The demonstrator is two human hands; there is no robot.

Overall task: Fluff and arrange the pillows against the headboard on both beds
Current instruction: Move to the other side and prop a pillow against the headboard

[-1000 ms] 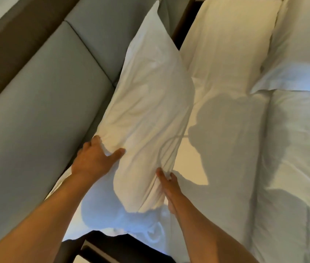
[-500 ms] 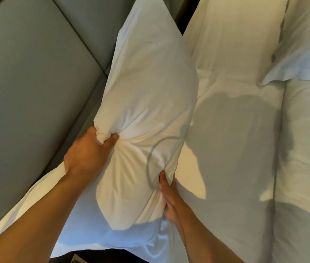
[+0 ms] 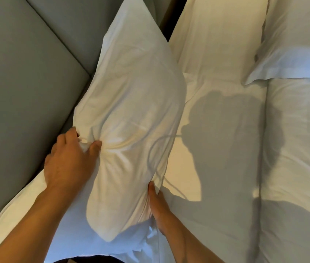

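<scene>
A white pillow (image 3: 131,95) stands on edge against the grey padded headboard (image 3: 27,88). My left hand (image 3: 68,162) pinches a bunch of its case on the headboard side, thumb on the front. My right hand (image 3: 158,205) presses its lower right edge, with the fingers hidden behind the fabric. A second white pillow (image 3: 216,38) lies flat farther along the headboard, and a third pillow (image 3: 298,44) lies at the top right.
The white bed sheet (image 3: 216,168) spreads to the right, crossed by my shadow. A white duvet (image 3: 298,149) covers the right side. Another white pillow (image 3: 21,221) lies under my left forearm. A dark gap (image 3: 86,260) shows at the bottom edge.
My left hand went from lying flat on the pillow to gripping a bunch of its case. The pillow has been squeezed and stands fuller and closer to the camera.
</scene>
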